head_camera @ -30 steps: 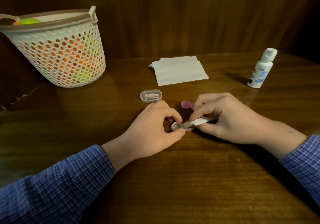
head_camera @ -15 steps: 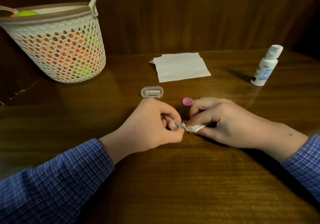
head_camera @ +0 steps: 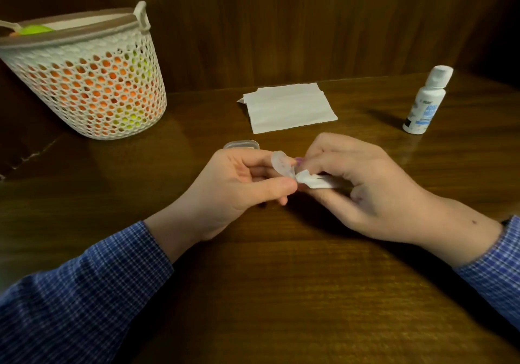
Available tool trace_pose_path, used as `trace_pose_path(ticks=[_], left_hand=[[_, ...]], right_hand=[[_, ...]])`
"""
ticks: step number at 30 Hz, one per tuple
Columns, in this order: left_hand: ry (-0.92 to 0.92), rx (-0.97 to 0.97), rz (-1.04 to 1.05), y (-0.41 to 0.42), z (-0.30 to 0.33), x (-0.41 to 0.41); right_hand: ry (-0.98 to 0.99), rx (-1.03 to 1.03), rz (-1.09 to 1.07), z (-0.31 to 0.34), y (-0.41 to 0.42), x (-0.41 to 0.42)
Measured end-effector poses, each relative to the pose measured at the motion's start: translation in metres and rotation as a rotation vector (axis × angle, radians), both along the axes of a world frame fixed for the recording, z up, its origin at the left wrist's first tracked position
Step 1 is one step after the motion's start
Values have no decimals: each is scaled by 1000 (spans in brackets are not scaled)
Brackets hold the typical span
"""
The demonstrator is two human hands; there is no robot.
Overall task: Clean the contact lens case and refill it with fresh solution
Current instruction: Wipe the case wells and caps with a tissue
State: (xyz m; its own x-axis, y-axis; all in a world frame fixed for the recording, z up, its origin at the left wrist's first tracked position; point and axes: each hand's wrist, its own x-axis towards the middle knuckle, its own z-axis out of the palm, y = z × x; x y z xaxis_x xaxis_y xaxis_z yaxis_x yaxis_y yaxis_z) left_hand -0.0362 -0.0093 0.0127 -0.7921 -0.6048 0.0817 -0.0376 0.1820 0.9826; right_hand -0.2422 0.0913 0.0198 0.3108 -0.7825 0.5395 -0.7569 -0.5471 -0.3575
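The contact lens case [head_camera: 282, 164] is sitting lifted off the table [head_camera: 281, 279], near the middle of the scene, and you are holding it tilted in your left hand [head_camera: 239, 183], thumb and fingers curling round it and pinching it. Your right hand [head_camera: 363, 186] is gripping a folded piece of tissue [head_camera: 311, 181], fingers curled round it, and its white end is touching the lower edge of the case. By my judgement you are working through the wiping step, drying or cleaning 1 well; the refill is not yet begun.

The next move, I think, is calling for a steady pinch on the case while you are turning the tissue inside the well, then setting the case down level before reaching right for the solution bottle [head_camera: 426, 102]. That bottle is standing upright at the far right with its cap on, well apart from your hands, so you will be needing a free hand to open it.

Whether the well is holding any liquid, I cannot tell. A small clear container [head_camera: 242, 145] is lying just beyond your left hand, contents unclear. The mesh basket [head_camera: 84, 82] at the far left is showing orange and green things through its holes. A spare tissue sheet [head_camera: 289, 107] is lying flat at the far middle.
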Motion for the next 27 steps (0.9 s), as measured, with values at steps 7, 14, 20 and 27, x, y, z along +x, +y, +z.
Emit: trace_pose_path(ticks=[7,14,20,27], left_hand=[[39,256,-80,-2,1,-1],[-63,633,-369,-11,5,4],[-126,629,-379,-11,4,5],[13,221,-86,1,-5,0]], right_hand=[[-109,-19,53,-2,1,0],[134,-126,78,3,2,-4],[131,-8,150,2,4,-2],[-167,201,72,4,5,1]])
